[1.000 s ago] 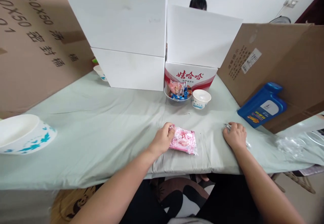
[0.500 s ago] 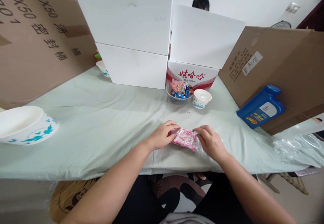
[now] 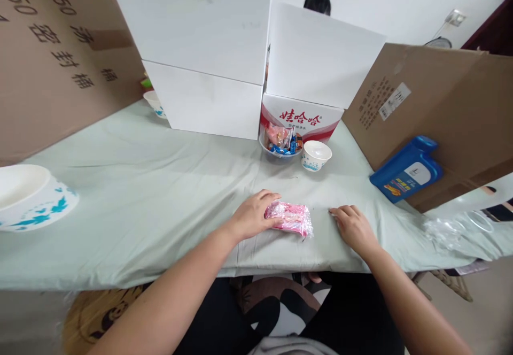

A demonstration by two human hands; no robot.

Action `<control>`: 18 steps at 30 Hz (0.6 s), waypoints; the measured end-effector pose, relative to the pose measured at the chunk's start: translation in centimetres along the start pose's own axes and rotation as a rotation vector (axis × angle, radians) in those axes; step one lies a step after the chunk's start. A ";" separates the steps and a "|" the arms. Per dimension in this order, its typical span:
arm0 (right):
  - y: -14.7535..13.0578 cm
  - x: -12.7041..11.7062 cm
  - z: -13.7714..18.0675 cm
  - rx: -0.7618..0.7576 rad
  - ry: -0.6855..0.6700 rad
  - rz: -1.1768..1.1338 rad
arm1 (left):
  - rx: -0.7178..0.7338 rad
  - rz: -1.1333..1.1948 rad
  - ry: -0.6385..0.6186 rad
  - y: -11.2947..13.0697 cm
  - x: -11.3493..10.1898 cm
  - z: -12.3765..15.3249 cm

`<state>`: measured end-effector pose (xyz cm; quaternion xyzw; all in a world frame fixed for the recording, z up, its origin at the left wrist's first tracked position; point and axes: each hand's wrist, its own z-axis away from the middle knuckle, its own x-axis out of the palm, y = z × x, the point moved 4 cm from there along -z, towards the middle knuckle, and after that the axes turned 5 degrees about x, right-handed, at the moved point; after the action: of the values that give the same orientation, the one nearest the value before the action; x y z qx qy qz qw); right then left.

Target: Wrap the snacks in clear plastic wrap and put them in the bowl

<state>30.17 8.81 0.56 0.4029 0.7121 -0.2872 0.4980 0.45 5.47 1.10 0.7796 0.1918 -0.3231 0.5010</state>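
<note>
A pink packet in crinkled clear plastic lies near the front edge of the cloth-covered table. My left hand grips its left end, thumb along the near side and fingers over the far corner. To the right, apart from the packet, my right hand rests low over the cloth. Its fingers are bent and pressed together, with a tiny pale bit at the tips that is too small to name.
Beyond the packet stand a clear bowl of wrapped snacks and a paper cup. A blue bottle leans by a cardboard box at right. White boxes line the back; a large paper bowl sits at left.
My right hand has let go of the packet's right end and moved away to the right. My left hand keeps its hold, and the packet lies nearly where it was.
</note>
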 end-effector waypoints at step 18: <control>-2.6 1.4 -1.2 0.465 0.400 -0.743 | -0.276 0.548 0.443 -3.0 -1.3 0.3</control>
<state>27.08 8.85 -0.35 0.2691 0.8067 -0.5142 0.1118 -2.39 6.52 -0.07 0.7782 0.1215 0.0283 0.6155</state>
